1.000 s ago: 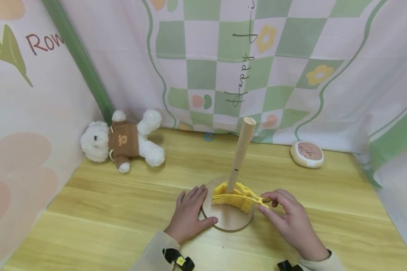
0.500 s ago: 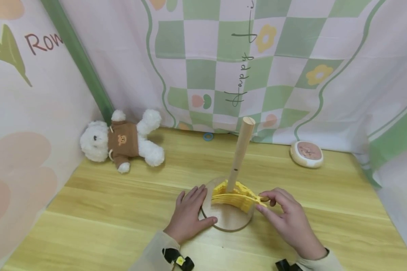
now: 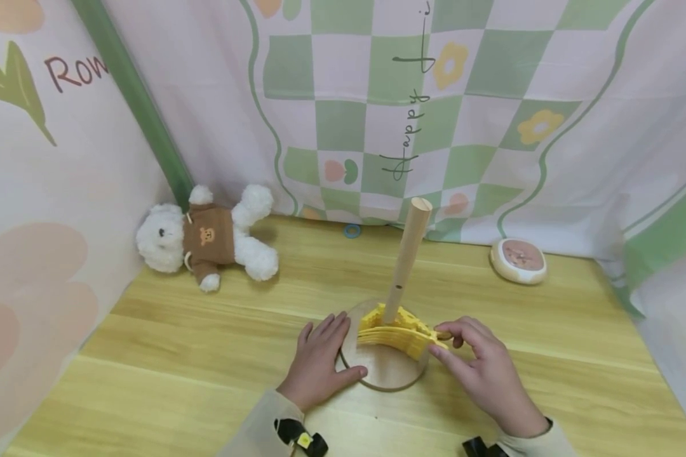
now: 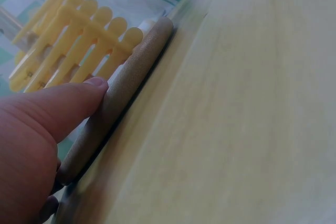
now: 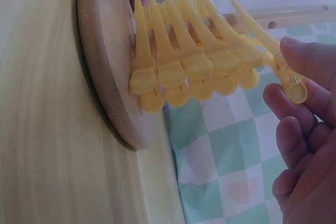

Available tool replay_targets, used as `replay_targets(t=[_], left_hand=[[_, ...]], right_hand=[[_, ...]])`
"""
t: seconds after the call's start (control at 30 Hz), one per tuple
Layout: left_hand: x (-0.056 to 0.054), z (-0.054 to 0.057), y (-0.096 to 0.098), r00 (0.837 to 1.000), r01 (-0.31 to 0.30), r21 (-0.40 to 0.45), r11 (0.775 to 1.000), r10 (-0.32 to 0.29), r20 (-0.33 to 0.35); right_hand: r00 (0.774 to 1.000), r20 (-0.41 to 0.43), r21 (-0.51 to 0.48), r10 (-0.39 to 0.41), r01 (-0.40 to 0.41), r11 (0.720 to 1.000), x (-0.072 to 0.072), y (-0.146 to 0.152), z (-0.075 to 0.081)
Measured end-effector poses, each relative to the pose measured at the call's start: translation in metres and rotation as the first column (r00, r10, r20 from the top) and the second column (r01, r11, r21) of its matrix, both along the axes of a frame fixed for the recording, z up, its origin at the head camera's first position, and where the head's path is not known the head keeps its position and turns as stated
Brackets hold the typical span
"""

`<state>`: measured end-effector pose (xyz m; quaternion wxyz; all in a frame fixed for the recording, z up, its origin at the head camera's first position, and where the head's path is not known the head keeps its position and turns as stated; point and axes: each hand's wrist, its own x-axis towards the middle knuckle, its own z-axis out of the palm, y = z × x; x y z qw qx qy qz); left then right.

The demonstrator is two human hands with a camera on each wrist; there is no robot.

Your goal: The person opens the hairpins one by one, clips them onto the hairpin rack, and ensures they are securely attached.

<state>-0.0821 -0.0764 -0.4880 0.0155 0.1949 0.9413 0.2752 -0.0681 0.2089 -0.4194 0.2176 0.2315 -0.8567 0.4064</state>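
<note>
A wooden post (image 3: 408,254) stands upright on a round wooden base (image 3: 390,376). Around the post's foot, several yellow duckbill hair clips (image 5: 198,66) are stacked in layers, narrow blades and rounded ends lined up. With thumb and fingertips, my right hand (image 3: 488,374) pinches the rounded end of the uppermost clip (image 5: 254,22), whose metal spring shows in the right wrist view. That clip slants over the right side of the stack, its blade angled off the others. My left hand (image 3: 318,362) rests on the base's left rim, fingers straight and thumb (image 4: 73,106) along the front edge.
A white plush dog (image 3: 208,238) in a brown sweater lies at the back left of the wooden table. Against the curtain (image 3: 343,76) sits a small blue ring (image 3: 351,230). A round white and pink device (image 3: 518,260) is at the back right.
My right hand has shifted slightly left with the uppermost clip, bringing its end closer to the stack. The left hand and base have stayed in place.
</note>
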Motion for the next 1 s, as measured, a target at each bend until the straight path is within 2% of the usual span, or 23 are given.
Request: replay_targets(t=[0.73,1.0], left_hand=[[0.0013,0.0039,0.0007,1.0,0.001,-0.004,1.0,-0.001,0.004],[-0.0003,0.0008,0.0004,1.0,0.002,-0.009,1.0,-0.002,-0.011]], right_hand=[[1.0,0.006,0.008,0.019,-0.019,1.0,-0.0043,-0.0059,0.0011],[1.0,0.01,0.016,0.021,-0.021,1.0,-0.0059,-0.0075,0.0]])
